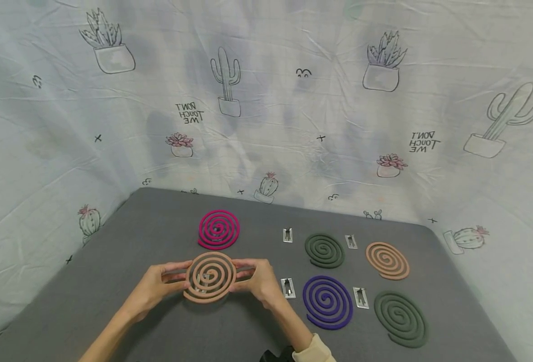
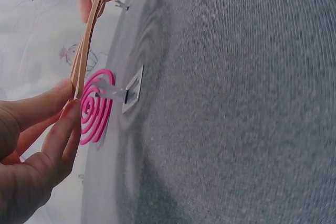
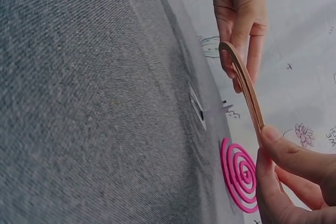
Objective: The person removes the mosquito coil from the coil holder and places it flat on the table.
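Note:
Both hands hold a tan mosquito coil (image 1: 210,273) by its opposite edges, off the table. My left hand (image 1: 155,284) pinches the left edge between thumb and fingers, and my right hand (image 1: 259,283) does the same on the right. In the left wrist view, the coil (image 2: 84,59) appears almost edge-on and slightly bowed. Below it a small metal coil stand (image 2: 133,91) lies on the grey table with its prong raised; coil and stand are apart. Just beyond is a pink mosquito coil (image 1: 218,229), with some metal visible through its middle.
To the right lie a dark green coil (image 1: 324,250), a purple coil (image 1: 327,302), another tan coil (image 1: 387,260) and another green coil (image 1: 401,319). Several metal stands (image 1: 287,288) lie among them on the grey table (image 1: 158,231). A printed cloth (image 1: 266,100) encloses the back and sides.

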The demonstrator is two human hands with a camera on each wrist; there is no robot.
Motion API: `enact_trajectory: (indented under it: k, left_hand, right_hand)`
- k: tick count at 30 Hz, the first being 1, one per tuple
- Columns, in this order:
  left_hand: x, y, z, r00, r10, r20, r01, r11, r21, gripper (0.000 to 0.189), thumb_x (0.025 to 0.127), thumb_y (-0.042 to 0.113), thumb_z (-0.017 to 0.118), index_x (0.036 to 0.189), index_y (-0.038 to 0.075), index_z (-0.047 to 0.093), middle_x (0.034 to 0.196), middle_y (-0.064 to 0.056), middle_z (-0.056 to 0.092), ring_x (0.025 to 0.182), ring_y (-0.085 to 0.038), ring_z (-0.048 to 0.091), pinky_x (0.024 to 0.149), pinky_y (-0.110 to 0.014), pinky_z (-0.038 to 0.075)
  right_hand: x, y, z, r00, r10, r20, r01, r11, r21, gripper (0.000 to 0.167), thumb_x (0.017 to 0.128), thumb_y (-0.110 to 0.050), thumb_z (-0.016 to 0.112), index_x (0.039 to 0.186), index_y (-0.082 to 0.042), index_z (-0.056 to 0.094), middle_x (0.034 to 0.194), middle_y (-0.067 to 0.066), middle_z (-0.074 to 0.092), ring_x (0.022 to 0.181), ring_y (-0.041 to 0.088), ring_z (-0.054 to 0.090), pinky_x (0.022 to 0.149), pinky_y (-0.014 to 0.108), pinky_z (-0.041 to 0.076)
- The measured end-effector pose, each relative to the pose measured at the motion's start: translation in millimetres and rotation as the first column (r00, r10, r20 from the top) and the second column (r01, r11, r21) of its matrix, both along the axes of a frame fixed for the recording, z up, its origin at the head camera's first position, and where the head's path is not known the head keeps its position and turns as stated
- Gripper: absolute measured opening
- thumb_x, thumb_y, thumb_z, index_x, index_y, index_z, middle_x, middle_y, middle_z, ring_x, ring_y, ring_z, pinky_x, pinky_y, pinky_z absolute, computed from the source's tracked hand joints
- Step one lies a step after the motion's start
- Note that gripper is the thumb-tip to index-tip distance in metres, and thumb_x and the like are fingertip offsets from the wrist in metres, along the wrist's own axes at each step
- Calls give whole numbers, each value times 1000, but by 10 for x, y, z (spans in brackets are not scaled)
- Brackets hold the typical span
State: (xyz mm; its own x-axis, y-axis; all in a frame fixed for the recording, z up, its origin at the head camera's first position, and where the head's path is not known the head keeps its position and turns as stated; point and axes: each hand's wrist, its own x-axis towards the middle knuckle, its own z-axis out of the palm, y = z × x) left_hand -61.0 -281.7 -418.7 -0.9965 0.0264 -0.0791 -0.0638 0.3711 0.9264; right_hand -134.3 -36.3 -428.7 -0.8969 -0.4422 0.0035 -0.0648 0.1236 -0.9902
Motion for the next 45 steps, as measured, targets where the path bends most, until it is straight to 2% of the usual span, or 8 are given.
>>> enact_trajectory:
  k: [18, 24, 33, 41, 45]
  left_hand:
    - [-25, 141, 27, 999, -21, -27, 22, 999, 33, 59, 81, 14, 74, 132, -5, 51, 136, -25, 50, 118, -38, 55, 88, -31, 55]
    - [-27, 195, 27, 999, -29, -46, 30, 999, 23, 59, 80, 14, 74, 131, -5, 52, 136, -26, 49, 117, -38, 56, 90, -35, 54]
    - [-45, 268, 26, 999, -27, -20, 28, 999, 30, 59, 81, 17, 74, 131, -4, 52, 136, -25, 50, 117, -38, 56, 94, -45, 52]
    - [-62, 326, 26, 999, -43, -22, 44, 998, 43, 58, 81, 15, 74, 131, -5, 52, 135, -25, 51, 116, -36, 57, 89, -34, 55]
    - [-76, 352, 21, 1000, -27, -3, 27, 999, 40, 56, 81, 15, 74, 131, -3, 54, 133, -23, 53, 115, -34, 58, 88, -34, 55]
  right_hand:
    - [-15, 175, 48, 1000, 10, -11, -10, 1000, 9, 57, 58, 12, 82, 112, 1, 68, 111, 19, 67, 86, 26, 67, 67, 26, 58]
    - [-22, 234, 61, 1000, 13, -18, -13, 1000, 0, 56, 59, 13, 82, 112, 3, 67, 111, 20, 67, 85, 25, 68, 66, 24, 58]
    - [-9, 323, 84, 1000, 3, 6, -3, 1000, 14, 56, 60, 12, 81, 113, 2, 68, 112, 19, 67, 87, 24, 67, 68, 27, 58]
    - [-21, 389, 97, 999, 28, 33, -27, 999, -20, 55, 63, 14, 80, 115, 5, 65, 114, 22, 65, 88, 24, 67, 68, 29, 59]
    - [-27, 417, 94, 999, 28, 30, -28, 999, -17, 55, 63, 13, 80, 115, 6, 65, 114, 22, 65, 89, 26, 67, 68, 28, 59]
